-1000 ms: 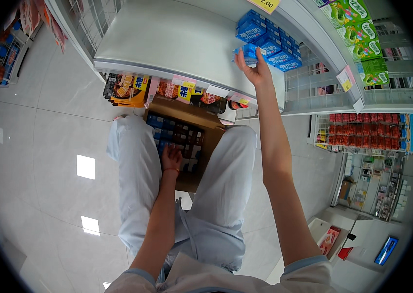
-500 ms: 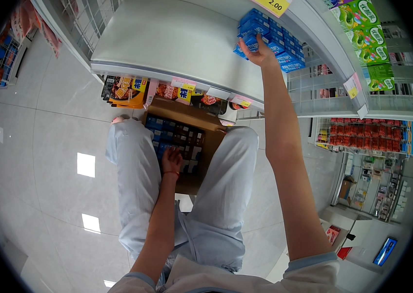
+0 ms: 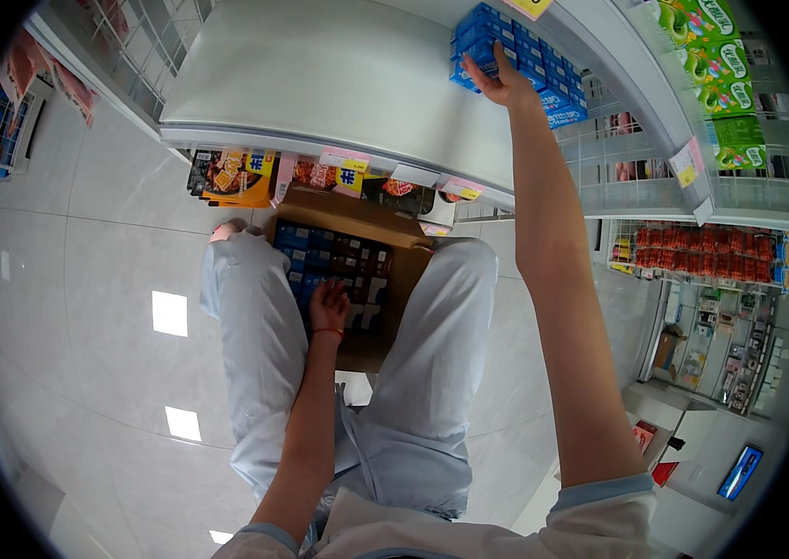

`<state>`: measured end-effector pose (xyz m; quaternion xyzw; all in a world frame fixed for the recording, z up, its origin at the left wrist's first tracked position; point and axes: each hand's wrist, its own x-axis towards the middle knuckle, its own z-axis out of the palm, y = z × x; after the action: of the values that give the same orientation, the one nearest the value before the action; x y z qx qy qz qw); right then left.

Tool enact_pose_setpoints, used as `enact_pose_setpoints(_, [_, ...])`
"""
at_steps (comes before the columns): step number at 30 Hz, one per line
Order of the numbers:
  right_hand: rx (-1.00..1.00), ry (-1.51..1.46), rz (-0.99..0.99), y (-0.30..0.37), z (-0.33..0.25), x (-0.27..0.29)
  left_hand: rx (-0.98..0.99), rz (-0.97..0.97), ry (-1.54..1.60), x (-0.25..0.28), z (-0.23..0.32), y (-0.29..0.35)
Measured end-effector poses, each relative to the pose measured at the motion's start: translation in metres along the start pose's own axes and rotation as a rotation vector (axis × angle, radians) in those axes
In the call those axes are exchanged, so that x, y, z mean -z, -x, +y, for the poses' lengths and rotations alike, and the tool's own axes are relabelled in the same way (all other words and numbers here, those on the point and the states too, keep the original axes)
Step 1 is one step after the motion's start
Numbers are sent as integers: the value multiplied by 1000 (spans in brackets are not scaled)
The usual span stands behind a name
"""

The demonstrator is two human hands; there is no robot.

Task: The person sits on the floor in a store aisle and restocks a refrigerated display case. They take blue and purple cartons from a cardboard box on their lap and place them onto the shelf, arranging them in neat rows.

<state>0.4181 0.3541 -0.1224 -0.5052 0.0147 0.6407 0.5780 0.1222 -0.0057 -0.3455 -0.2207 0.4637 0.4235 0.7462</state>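
My right hand (image 3: 503, 82) is stretched out to the shelf (image 3: 338, 74), its fingers apart and against the near side of a stack of small blue boxes (image 3: 529, 58). The boxes stand in tight rows at the shelf's right end. Down between my knees, my left hand (image 3: 330, 306) rests over an open cardboard carton (image 3: 401, 228), palm up with fingers loosely apart. It grips nothing that I can see. Small dark-blue and brown boxes (image 3: 348, 256) are packed in rows inside the carton, and my hand covers some of them.
Packaged foods (image 3: 236, 177) sit under the shelf, whose front edge carries price tags (image 3: 345, 158). Green cartons (image 3: 720, 74) stand on a rack at the right. Red packets (image 3: 706, 250) hang lower right. My legs (image 3: 436, 317) flank the carton on the tiled floor (image 3: 115, 307).
My right hand's fingers have straightened, and the near-left blue boxes now sit more in line with the stack. My left hand stays over the carton. The whole view has shifted slightly.
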Motion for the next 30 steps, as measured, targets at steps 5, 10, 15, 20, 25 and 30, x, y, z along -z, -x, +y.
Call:
enact_pose_setpoints(5, [3, 101, -26, -3, -5, 1, -17, -25, -3, 4, -1, -2])
enact_pose_setpoints(10, [75, 166, -8, -13, -6, 8, -55, -6, -179, 0, -1, 1])
enact_pose_setpoints(15, [130, 192, -6, -14, -4, 6, -576, 75, -868, 2, -2, -5])
enact_pose_setpoints(20, [386, -26, -9, 26, 45, 19, -939, 383, -1069, -4, 5, -3])
enact_pose_setpoints(25, [454, 248, -213, 140, 198, 63, -1032, 460, -1241, -29, 16, 23])
enact_pose_setpoints(30, [290, 1523, -149, 149, 369, 174, -886, 490, -957, 7, 13, -1])
